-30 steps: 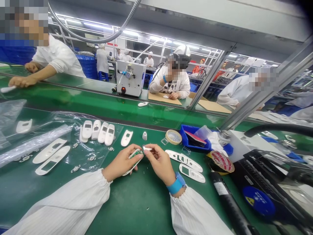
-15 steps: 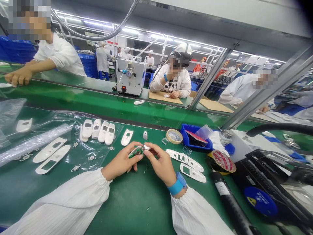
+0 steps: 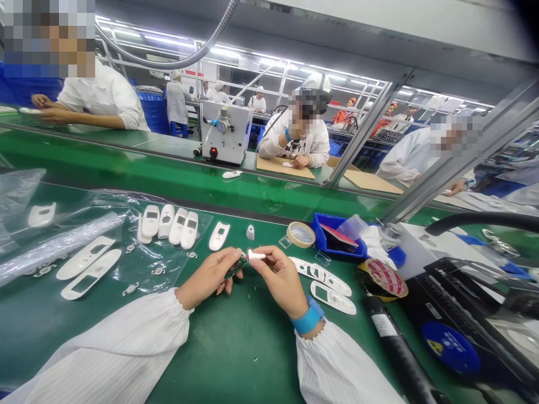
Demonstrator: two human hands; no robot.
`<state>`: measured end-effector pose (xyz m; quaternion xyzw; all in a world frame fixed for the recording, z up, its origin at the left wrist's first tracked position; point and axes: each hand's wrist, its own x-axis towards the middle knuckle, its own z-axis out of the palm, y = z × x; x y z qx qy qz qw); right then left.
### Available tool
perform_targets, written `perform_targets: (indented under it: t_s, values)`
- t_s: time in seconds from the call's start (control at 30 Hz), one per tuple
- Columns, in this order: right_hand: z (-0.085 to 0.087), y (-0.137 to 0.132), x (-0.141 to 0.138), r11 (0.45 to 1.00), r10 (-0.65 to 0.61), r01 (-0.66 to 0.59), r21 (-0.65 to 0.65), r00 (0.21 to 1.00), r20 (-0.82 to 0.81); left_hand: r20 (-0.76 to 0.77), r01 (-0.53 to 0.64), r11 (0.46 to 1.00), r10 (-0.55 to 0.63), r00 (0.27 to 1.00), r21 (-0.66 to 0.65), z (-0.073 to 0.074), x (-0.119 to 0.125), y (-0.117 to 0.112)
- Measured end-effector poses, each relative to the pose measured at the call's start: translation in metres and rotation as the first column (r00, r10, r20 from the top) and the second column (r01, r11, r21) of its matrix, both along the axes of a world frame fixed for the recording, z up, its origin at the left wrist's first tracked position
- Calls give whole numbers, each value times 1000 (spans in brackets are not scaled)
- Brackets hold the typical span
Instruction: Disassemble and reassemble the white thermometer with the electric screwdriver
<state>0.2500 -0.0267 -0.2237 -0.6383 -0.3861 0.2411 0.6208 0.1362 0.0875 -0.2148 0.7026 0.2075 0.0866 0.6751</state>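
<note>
My left hand (image 3: 210, 275) is closed around a small green circuit board (image 3: 236, 267), tilted with one end toward the other hand. Between the thumb and fingers of my right hand (image 3: 281, 279) is a small white plastic piece (image 3: 257, 256), held right at the board's upper end. Whether the two parts touch cannot be made out. Just beyond the hands lie a white casing shell (image 3: 219, 235) and a small white cap (image 3: 250, 232). White casing parts (image 3: 332, 297) rest to the right of my right wrist, which wears a blue band.
Several white shells (image 3: 168, 224) and small metal parts lie on plastic film at left. To the right are a round dish (image 3: 300, 234), a blue bin (image 3: 319, 235), a tape roll (image 3: 383, 278) and a black tool handle (image 3: 396, 348). Co-workers sit beyond the green conveyor (image 3: 177, 188).
The circuit board has turned in my left hand, and the white piece in my right hand shows more. A white part on the conveyor moved left. The co-worker at left drew their hands together.
</note>
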Motion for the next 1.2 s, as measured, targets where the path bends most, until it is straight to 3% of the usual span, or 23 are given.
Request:
perform_targets:
  t_s: [0.43, 0.7, 0.87, 1.0, 1.2]
  values:
    - [10, -4, 11, 983, 177, -177, -43, 984, -9, -37, 5, 999, -3, 999, 45, 6, -2, -1]
    - [15, -9, 12, 974, 212, -205, -98, 975, 65, -28, 21, 996, -19, 999, 90, 3, -3, 0]
    - [15, -9, 13, 975, 216, -216, -45, 976, -9, -34, 27, 992, -23, 999, 120, 3, -4, 1]
    - [14, -9, 13, 973, 226, -227, -52, 974, -30, -44, 33, 983, -26, 999, 182, 5, -5, 1]
    - [14, -13, 13, 974, 224, -216, -72, 967, 124, -14, 49, 946, -47, 999, 322, 11, -7, 0]
